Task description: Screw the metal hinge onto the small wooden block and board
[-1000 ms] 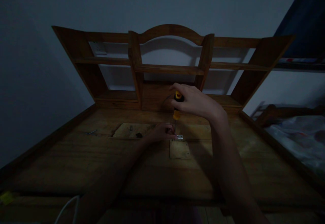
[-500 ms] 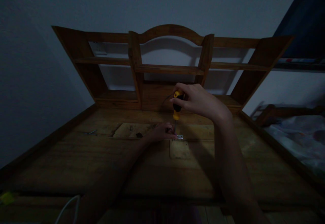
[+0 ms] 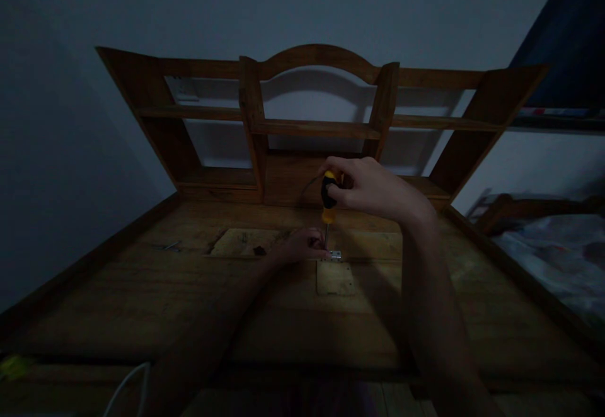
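My right hand [image 3: 363, 184] is wrapped round the yellow and black handle of a screwdriver [image 3: 328, 198], held nearly upright with its shaft pointing down. The tip ends beside my left fingers, so its exact contact point is hidden. Low on the desk top, my left hand [image 3: 305, 245] is closed, thumb and fingers pinched against the left end of a small silver metal hinge [image 3: 335, 255]. Whether a screw sits between those fingers cannot be seen. Just in front of the hinge lies a small square wooden board [image 3: 334, 278] with small dark holes near its right edge.
A longer pale wooden strip [image 3: 246, 240] runs behind the hands. Thin metal pieces [image 3: 171, 245] lie on the desk [image 3: 142, 303] at left. A wooden shelf unit [image 3: 316, 128] rises at the back. A white cable [image 3: 127, 385] loops at the front left. The light is dim.
My right hand and the screwdriver handle have turned slightly, and the thumb now sits further across the grip. My left hand and the hinge stay in place.
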Motion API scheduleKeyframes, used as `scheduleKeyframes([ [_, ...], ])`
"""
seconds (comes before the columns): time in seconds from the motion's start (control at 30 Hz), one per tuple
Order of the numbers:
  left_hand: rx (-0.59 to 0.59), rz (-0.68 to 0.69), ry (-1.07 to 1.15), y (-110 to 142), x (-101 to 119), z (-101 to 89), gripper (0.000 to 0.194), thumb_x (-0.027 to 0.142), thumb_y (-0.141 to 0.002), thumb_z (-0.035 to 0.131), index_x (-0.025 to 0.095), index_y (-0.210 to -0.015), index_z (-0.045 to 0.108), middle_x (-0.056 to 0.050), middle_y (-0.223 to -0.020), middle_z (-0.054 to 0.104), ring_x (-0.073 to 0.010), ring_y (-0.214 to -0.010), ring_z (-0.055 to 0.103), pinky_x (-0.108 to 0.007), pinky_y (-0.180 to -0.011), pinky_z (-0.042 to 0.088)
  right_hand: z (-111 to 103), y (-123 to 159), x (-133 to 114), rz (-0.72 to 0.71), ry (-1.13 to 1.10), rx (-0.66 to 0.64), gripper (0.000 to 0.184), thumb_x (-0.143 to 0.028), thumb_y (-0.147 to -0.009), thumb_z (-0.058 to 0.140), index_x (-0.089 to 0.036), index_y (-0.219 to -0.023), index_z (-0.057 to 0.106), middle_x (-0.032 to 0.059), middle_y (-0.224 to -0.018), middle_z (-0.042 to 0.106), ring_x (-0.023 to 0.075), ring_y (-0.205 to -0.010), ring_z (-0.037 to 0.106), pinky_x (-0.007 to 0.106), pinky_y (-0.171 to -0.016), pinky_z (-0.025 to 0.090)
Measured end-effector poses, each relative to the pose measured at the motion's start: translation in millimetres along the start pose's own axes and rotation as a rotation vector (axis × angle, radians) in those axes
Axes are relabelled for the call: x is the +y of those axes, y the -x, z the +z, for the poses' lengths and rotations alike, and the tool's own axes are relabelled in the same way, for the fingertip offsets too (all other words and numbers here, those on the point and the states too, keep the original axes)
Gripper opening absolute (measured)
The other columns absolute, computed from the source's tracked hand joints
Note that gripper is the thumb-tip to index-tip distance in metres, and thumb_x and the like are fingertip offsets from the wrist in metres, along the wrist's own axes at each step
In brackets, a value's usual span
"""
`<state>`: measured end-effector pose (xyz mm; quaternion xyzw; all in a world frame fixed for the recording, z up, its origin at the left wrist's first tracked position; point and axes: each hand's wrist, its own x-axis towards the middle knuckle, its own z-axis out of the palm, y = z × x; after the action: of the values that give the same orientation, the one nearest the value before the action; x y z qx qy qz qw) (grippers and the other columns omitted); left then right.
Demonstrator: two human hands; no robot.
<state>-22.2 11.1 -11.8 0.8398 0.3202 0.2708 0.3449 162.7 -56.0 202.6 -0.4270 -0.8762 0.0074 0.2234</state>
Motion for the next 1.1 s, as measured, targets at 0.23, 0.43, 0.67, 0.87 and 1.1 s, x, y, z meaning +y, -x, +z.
scheduleKeyframes([
  [0.23, -0.006, 0.013, -0.007, -0.3, -0.6, -0.3, 0.040, 0.053, -0.078, 0.074, 0.015, -0.075, 0.062, 0.002, -0.077, 0.053, -0.0109, -0.070, 0.048, -0.023, -0.064, 0.036, 10.2, -4.9, 10.0, 0.124, 0.104, 0.076, 0.029, -0.046, -0.093, 0.059, -0.018, -0.100, 0.066, 0.0099, -0.088, 0.070, 0.0249, -0.086, 0.065, 0.032, -0.075, 0.043],
  [0.43, -0.004, 0.003, -0.007, 0.2, -3.2, 0.0, 0.040, 0.054, -0.078, 0.074, 0.016, -0.076, 0.062, 0.002, -0.077, 0.053, -0.0114, -0.071, 0.048, -0.023, -0.064, 0.036, 5.0, -0.5, 9.1, 0.044, 0.031, 0.033, 0.031, -0.032, -0.088, 0.061, -0.020, -0.116, 0.064, 0.0069, -0.103, 0.070, 0.0228, -0.092, 0.063, 0.031, -0.079, 0.043],
  [0.67, 0.007, -0.002, -0.001, 0.8, 1.3, -0.5, 0.042, 0.055, -0.076, 0.075, 0.016, -0.073, 0.060, 0.001, -0.076, 0.052, -0.0116, -0.070, 0.047, -0.024, -0.064, 0.036, 2.4, -0.4, 8.7, 0.031, 0.024, 0.061, 0.021, -0.034, -0.091, 0.062, -0.019, -0.104, 0.066, 0.0066, -0.092, 0.069, 0.0212, -0.085, 0.063, 0.030, -0.074, 0.042],
  [0.87, 0.009, 0.026, 0.009, 0.7, -0.2, 0.0, 0.041, 0.053, -0.077, 0.075, 0.016, -0.072, 0.060, 0.002, -0.075, 0.051, -0.0108, -0.069, 0.046, -0.024, -0.063, 0.035, 3.5, -0.5, 10.5, 0.084, 0.082, 0.080, 0.025, -0.039, -0.089, 0.064, -0.019, -0.103, 0.068, 0.0075, -0.093, 0.069, 0.0228, -0.087, 0.062, 0.032, -0.076, 0.043],
  [1.1, 0.008, 0.020, -0.016, -0.1, -3.5, 0.8, 0.039, 0.052, -0.077, 0.075, 0.016, -0.076, 0.063, 0.002, -0.075, 0.052, -0.0108, -0.069, 0.046, -0.024, -0.063, 0.035, -0.8, 2.2, 7.2, 0.053, 0.045, 0.050, 0.021, -0.035, -0.091, 0.061, -0.019, -0.103, 0.068, 0.0065, -0.088, 0.070, 0.0217, -0.084, 0.063, 0.031, -0.074, 0.043],
])
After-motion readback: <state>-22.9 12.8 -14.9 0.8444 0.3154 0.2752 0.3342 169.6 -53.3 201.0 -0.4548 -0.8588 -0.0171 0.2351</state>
